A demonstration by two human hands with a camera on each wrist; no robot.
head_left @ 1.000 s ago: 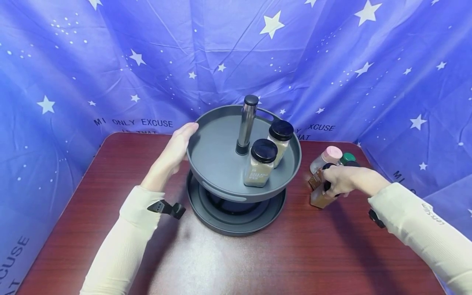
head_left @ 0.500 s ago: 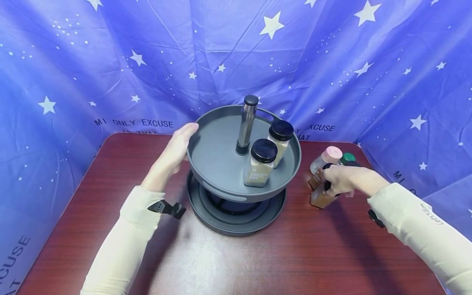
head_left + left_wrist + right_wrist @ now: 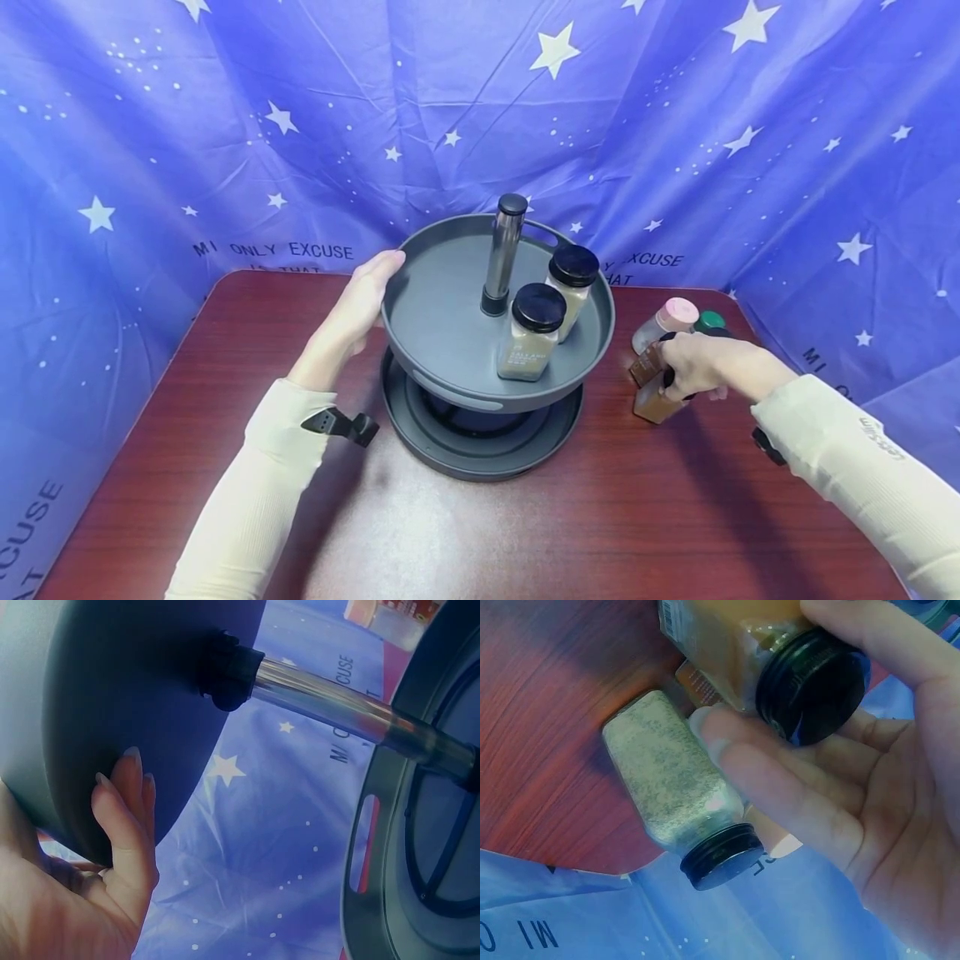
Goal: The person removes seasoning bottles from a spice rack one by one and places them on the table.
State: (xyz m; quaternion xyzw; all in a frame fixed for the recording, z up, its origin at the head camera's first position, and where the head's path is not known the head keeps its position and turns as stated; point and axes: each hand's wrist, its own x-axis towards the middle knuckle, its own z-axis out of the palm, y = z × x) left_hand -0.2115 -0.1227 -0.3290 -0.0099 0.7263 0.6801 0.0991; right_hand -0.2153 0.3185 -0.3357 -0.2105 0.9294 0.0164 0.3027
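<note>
My left hand point(image 3: 358, 302) grips the left rim of the upper tray point(image 3: 450, 333) of a grey two-tier rack. Its thumb lies along the rim, and the left wrist view shows the fingers curled against the tray's underside. Two square spice jars with black lids, one in front point(image 3: 527, 346) and one behind point(image 3: 573, 275), stand upright on that tray. At the table's right my right hand point(image 3: 697, 367) holds a spice jar point(image 3: 735, 645) with orange-brown contents, near its black lid. Beside the fingers in the right wrist view is a jar of pale speckled seasoning point(image 3: 667, 765).
The lower tray point(image 3: 480, 462) rests on the dark red table point(image 3: 600, 517). A steel post point(image 3: 502, 258) rises through the upper tray. Behind my right hand are a pink-capped bottle point(image 3: 667, 321) and a green cap point(image 3: 708, 321). A blue starry curtain point(image 3: 450, 100) hangs behind the table.
</note>
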